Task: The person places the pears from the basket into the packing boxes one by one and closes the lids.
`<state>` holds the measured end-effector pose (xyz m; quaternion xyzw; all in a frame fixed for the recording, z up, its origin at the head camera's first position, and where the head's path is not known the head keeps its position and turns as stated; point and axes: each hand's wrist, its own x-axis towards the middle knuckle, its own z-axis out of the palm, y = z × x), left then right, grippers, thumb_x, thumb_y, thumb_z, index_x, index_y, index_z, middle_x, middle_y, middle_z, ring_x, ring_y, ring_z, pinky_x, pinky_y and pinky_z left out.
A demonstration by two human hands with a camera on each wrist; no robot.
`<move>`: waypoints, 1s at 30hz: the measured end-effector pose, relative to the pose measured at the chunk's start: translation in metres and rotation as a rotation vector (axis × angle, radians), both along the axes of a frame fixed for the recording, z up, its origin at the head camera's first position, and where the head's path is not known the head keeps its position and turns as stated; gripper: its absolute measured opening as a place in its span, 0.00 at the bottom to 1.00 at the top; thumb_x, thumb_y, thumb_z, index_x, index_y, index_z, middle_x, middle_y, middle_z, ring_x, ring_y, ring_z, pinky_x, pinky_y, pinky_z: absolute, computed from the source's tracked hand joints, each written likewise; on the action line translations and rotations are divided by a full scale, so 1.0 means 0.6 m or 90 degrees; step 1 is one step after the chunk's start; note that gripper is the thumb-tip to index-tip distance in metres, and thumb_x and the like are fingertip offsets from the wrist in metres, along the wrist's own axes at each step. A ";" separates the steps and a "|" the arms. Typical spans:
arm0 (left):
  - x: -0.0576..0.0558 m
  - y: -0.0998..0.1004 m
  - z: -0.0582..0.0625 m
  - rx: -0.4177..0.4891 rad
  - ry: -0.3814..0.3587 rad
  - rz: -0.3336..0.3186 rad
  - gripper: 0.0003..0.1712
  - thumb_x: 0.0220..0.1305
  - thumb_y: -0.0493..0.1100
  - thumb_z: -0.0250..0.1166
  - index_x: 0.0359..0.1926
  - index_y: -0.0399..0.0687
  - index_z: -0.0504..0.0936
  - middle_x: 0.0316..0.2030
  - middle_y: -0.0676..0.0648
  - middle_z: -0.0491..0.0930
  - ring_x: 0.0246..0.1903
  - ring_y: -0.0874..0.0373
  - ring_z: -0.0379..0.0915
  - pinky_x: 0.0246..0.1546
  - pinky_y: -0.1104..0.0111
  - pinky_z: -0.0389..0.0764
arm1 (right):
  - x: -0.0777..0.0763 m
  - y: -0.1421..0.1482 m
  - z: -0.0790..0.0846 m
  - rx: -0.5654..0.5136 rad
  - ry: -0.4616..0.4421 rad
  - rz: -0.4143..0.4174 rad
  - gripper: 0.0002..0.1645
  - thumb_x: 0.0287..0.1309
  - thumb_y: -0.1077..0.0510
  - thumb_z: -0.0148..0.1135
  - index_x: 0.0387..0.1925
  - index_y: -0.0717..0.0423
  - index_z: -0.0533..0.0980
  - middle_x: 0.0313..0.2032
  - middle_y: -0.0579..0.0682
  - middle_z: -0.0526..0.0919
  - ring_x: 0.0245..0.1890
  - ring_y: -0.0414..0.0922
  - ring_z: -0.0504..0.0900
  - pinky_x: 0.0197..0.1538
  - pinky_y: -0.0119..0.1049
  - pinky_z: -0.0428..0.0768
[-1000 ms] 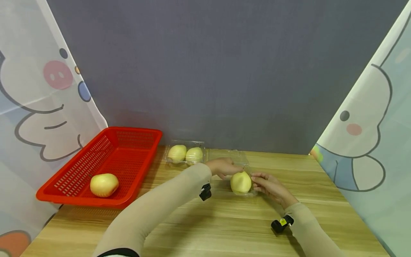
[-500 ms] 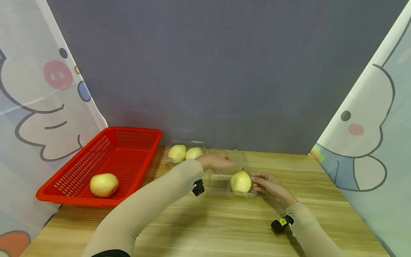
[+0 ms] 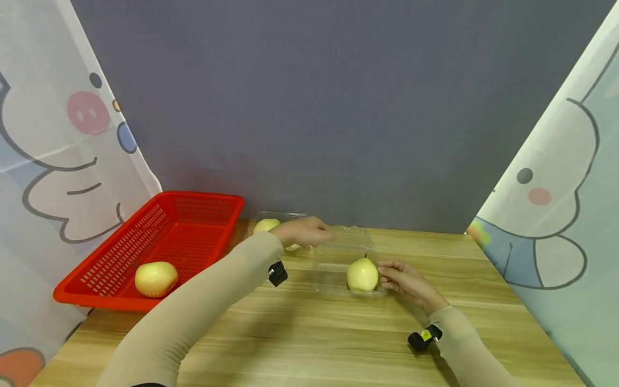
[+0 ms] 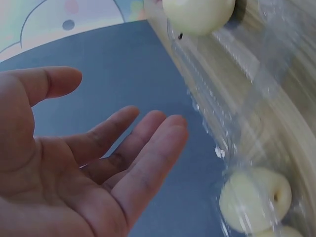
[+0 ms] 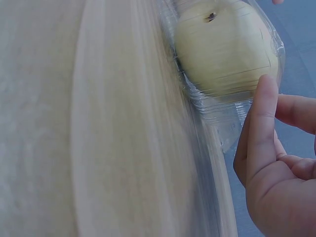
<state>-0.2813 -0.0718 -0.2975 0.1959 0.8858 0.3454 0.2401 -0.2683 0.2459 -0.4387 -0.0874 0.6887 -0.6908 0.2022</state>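
Note:
An open clear plastic clamshell box (image 3: 331, 277) lies on the table with one pale yellow pear (image 3: 362, 275) in its right half, stem up. My right hand (image 3: 408, 282) pinches the box's right edge beside the pear; in the right wrist view its fingertips (image 5: 266, 89) are right at the plastic. Empty, with its fingers apart, my left hand (image 3: 304, 232) is over the gap between this box and a second clear box (image 3: 282, 216) to the left. That second box contains pears (image 4: 254, 200), one of them mostly hidden behind the left hand in the head view.
At the left stands a red slotted plastic basket (image 3: 200, 258) holding one yellow pear (image 3: 156, 279). A grey panel (image 3: 309, 107) rises behind the boxes, and cartoon-printed cloths (image 3: 537, 226) hang at both sides of the wooden table (image 3: 309, 344).
My left hand has drawn away from the pear in the open box and moved left towards the other box. The right hand has stayed at the open box's edge.

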 end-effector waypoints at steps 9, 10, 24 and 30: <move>0.008 -0.047 0.024 -0.020 0.023 0.031 0.35 0.72 0.61 0.53 0.68 0.42 0.73 0.64 0.44 0.72 0.55 0.46 0.75 0.55 0.56 0.78 | 0.000 -0.001 -0.001 -0.003 0.007 0.001 0.29 0.73 0.64 0.52 0.65 0.81 0.57 0.41 0.51 0.78 0.36 0.38 0.80 0.43 0.28 0.83; 0.007 -0.053 0.025 -0.019 0.022 0.033 0.35 0.72 0.61 0.54 0.68 0.42 0.73 0.65 0.44 0.72 0.56 0.46 0.75 0.55 0.55 0.78 | 0.000 -0.002 -0.001 -0.001 0.008 0.000 0.29 0.73 0.64 0.52 0.65 0.81 0.57 0.41 0.51 0.77 0.36 0.38 0.80 0.43 0.28 0.83; 0.018 -0.145 0.054 -0.073 0.101 0.028 0.30 0.73 0.58 0.52 0.67 0.46 0.75 0.61 0.45 0.75 0.54 0.48 0.75 0.57 0.50 0.74 | 0.004 -0.006 0.000 0.005 0.004 -0.007 0.28 0.73 0.63 0.53 0.64 0.79 0.59 0.42 0.52 0.77 0.37 0.38 0.80 0.44 0.29 0.83; 0.016 -0.174 0.057 -0.104 0.117 0.031 0.29 0.73 0.59 0.52 0.65 0.47 0.77 0.62 0.45 0.75 0.55 0.46 0.76 0.56 0.50 0.75 | 0.004 -0.005 0.000 0.007 0.006 -0.010 0.28 0.74 0.63 0.53 0.65 0.79 0.58 0.43 0.53 0.76 0.37 0.38 0.80 0.44 0.28 0.83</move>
